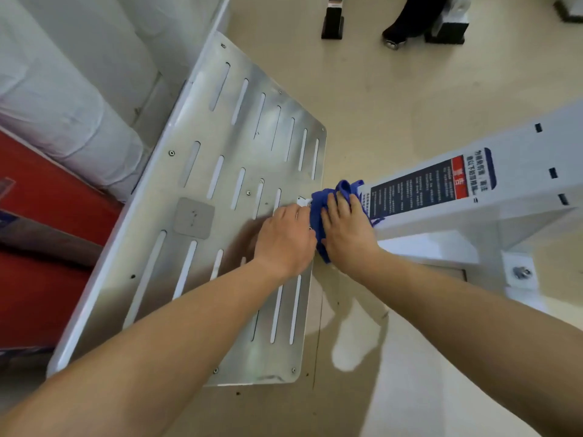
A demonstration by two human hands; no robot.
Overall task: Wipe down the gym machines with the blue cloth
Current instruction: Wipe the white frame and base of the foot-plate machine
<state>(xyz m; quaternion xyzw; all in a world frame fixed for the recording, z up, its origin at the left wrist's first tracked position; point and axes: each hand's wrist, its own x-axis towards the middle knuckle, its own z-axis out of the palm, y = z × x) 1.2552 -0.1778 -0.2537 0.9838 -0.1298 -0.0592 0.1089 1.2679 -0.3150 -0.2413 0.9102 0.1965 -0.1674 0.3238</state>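
Note:
A slotted metal footplate [220, 171] of a gym machine fills the middle of the view, tilted toward me. The blue cloth [318, 209] is bunched at the plate's right edge, where a white frame beam [511, 171] with a dark warning label [419, 187] meets it. My right hand [347, 231] lies over the cloth with fingers spread, pressing it against the beam's end. My left hand [285, 238] rests on the plate beside the cloth; its fingertips are hidden at the cloth's edge.
White rolled pads [63, 99] and a red panel [41, 234] lie left of the plate. Beige floor [394, 89] spreads to the right and beyond. Another person's dark shoe [397, 33] and black machine feet [332, 23] stand at the top. A bolted bracket [520, 272] sits under the beam.

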